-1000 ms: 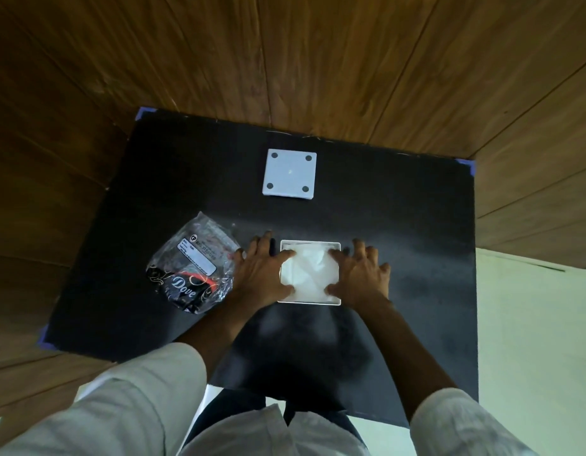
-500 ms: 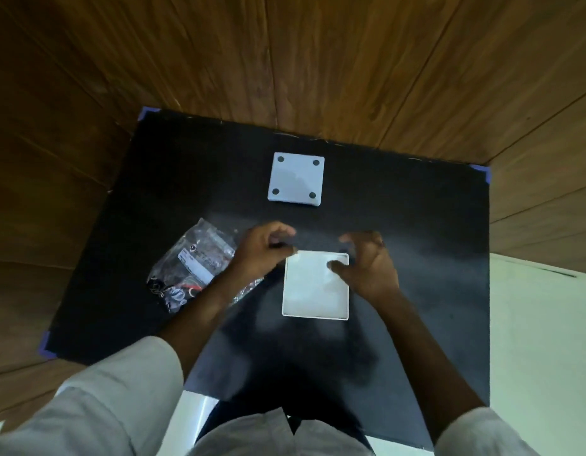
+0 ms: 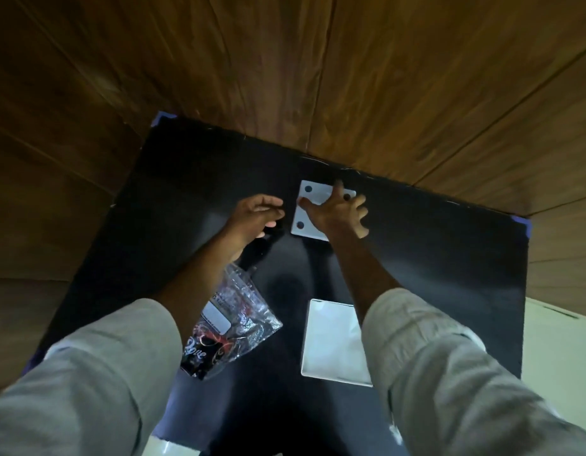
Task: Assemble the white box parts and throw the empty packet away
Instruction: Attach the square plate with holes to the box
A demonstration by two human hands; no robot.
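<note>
A white square plate with dark round corner spots (image 3: 309, 213) lies at the far side of the black mat (image 3: 433, 258). My right hand (image 3: 339, 213) rests on top of it with fingers spread. My left hand (image 3: 257, 215) hovers just left of the plate, fingers loosely curled and holding nothing. The white box tray (image 3: 332, 345) lies flat on the mat near me, partly under my right sleeve. A crumpled clear packet with a white label and dark print (image 3: 234, 324) lies left of the tray, partly hidden by my left forearm.
The black mat sits on a wooden surface (image 3: 350, 77), with blue tape at its corners (image 3: 521, 223). A pale floor strip (image 3: 561, 357) runs to the right of the mat. My two grey sleeves fill the bottom of the view.
Both hands left the white tray and reached forward to the far plate. My right hand now lies on that plate and the left is beside it. The tray stays near me.
</note>
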